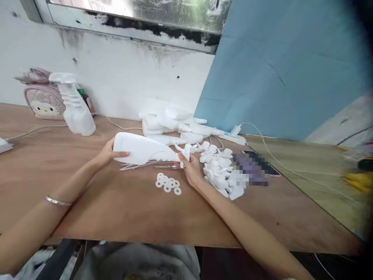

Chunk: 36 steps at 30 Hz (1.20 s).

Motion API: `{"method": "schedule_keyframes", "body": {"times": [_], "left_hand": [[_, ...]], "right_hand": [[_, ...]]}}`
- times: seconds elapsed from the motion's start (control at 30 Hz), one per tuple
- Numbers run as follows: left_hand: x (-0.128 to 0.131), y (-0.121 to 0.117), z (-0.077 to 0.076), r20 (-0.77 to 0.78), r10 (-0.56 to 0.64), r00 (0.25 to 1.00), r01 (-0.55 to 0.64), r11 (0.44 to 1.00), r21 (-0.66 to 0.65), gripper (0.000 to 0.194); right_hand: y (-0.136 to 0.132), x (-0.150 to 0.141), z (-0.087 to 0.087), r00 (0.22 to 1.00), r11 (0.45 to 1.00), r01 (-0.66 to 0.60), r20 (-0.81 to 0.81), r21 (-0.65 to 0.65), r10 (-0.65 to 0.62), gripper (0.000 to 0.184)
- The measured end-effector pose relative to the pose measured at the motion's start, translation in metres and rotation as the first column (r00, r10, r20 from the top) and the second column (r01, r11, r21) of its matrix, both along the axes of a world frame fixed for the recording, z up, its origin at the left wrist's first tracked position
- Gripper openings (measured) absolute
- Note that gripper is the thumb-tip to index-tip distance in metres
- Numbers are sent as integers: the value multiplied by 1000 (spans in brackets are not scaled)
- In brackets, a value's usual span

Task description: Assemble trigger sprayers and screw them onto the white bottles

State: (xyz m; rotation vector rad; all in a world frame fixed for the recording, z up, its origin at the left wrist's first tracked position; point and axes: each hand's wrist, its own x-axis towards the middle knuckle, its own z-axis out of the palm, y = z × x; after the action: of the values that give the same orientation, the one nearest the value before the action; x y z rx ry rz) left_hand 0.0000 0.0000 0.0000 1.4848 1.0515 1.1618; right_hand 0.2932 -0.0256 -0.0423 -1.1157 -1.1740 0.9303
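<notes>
My left hand (112,153) is closed around the base of a white plastic bottle (140,149), which lies sideways above the table with its neck to the right. At the neck end, my right hand (190,166) grips a white trigger spray head (185,152); whether it is screwed on I cannot tell. Below the bottle lie thin white tubes (132,166) and a screwdriver (167,167) with a red part on its handle. Several white ring washers (167,182) are in a loose group nearer me. A pile of white spray heads (217,167) sits beside my right hand.
More white bottles (166,120) are heaped by the wall, near a power strip (233,137) with a cable. An assembled spray bottle (77,109) and a pink bag (45,101) stand at the left. Phones (262,163) lie right of the pile.
</notes>
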Motion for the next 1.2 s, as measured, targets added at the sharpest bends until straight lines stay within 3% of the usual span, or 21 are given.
{"method": "schedule_keyframes", "body": {"times": [0.3,0.53,0.93,1.03,1.1,1.13,1.2], "left_hand": [[12,-2,-1,83,-39,996,45,997,-70,52],[12,-1,-3,117,-54,992,68,990,-123,53],[17,-2,-1,110,-62,992,79,984,-161,54],[17,-1,-3,-24,-41,999,40,998,-52,55],[16,-2,-3,-213,79,974,-47,987,152,59],[15,-3,-1,-307,178,935,-83,951,299,62],[13,-7,6,-402,392,827,-93,802,590,66]], "right_hand": [[-4,0,11,995,1000,-21,-96,2,21,39],[-3,0,8,998,998,54,-36,-36,-55,44],[-5,0,13,997,998,62,-51,-9,-62,41],[-5,-1,14,993,999,49,-110,-17,-51,39],[-5,-3,15,977,999,29,-212,-23,-33,35],[-6,-4,17,961,1000,11,-277,-21,-16,32],[-8,-6,19,913,999,-52,-406,-10,43,26]]}}
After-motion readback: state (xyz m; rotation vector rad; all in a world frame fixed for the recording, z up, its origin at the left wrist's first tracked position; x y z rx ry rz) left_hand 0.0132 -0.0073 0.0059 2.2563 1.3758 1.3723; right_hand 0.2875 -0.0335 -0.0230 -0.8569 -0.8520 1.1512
